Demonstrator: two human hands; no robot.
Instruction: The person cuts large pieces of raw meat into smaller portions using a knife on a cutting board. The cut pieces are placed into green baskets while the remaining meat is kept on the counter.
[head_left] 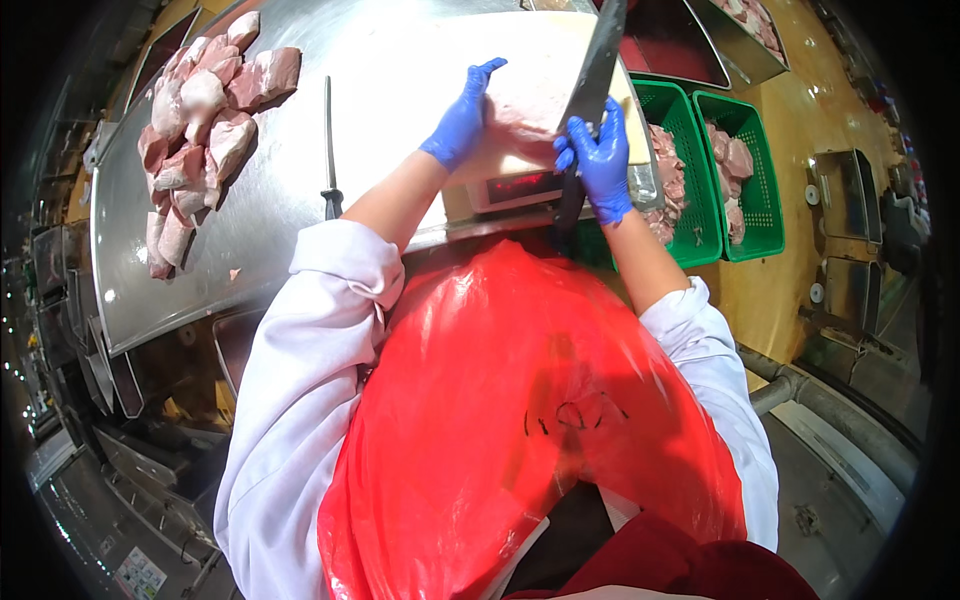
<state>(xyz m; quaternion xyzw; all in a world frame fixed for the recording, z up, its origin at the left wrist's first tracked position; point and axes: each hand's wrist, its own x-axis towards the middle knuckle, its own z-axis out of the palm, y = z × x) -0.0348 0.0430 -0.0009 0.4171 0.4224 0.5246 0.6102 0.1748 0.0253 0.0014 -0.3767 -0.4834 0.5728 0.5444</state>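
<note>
The right hand's (598, 158) grip held the knife (594, 75), blade pointing far; the left hand (464, 118) lay loosely spread against the meat piece (522, 112) between them. Slicing well, I judged, wanted steady left pressure, fingers clear of the edge. Both forearms angled in from the near side.

Handwritten black characters (574, 413) across the red apron (430, 400), glowing red digits on a display panel (522, 187), and small print on a pale sheet (139, 576), all illegible.
</note>
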